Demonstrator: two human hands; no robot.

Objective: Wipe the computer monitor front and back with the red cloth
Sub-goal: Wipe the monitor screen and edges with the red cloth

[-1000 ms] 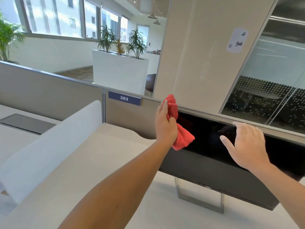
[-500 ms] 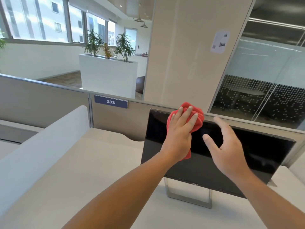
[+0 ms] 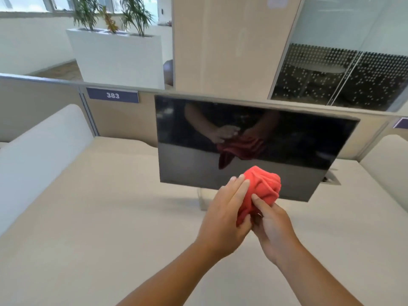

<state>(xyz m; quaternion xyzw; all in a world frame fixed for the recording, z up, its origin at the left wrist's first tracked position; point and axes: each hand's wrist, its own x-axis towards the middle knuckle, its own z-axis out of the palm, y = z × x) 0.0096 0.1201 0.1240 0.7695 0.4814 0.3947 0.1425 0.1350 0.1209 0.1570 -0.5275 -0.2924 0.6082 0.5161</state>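
Observation:
The black computer monitor (image 3: pixel 254 133) stands upright on the beige desk (image 3: pixel 110 217), its dark screen facing me and mirroring my hands. A bunched red cloth (image 3: pixel 262 188) sits in front of the screen's lower edge, a little off the glass. My left hand (image 3: pixel 225 213) grips the cloth from the left. From the right and below, my right hand (image 3: pixel 273 230) pinches the same cloth with thumb and fingers. The monitor's stand is mostly hidden behind my hands.
A white curved divider (image 3: pixel 39 155) borders the desk on the left and another (image 3: pixel 388 168) on the right. A beige partition with a "383" sign (image 3: pixel 112 95) runs behind the monitor. A cable opening (image 3: pixel 331 180) lies in the desk right of the monitor.
Both hands came down from the monitor's top edge to in front of its lower edge. The right hand, earlier open near the screen, now grips the cloth together with the left.

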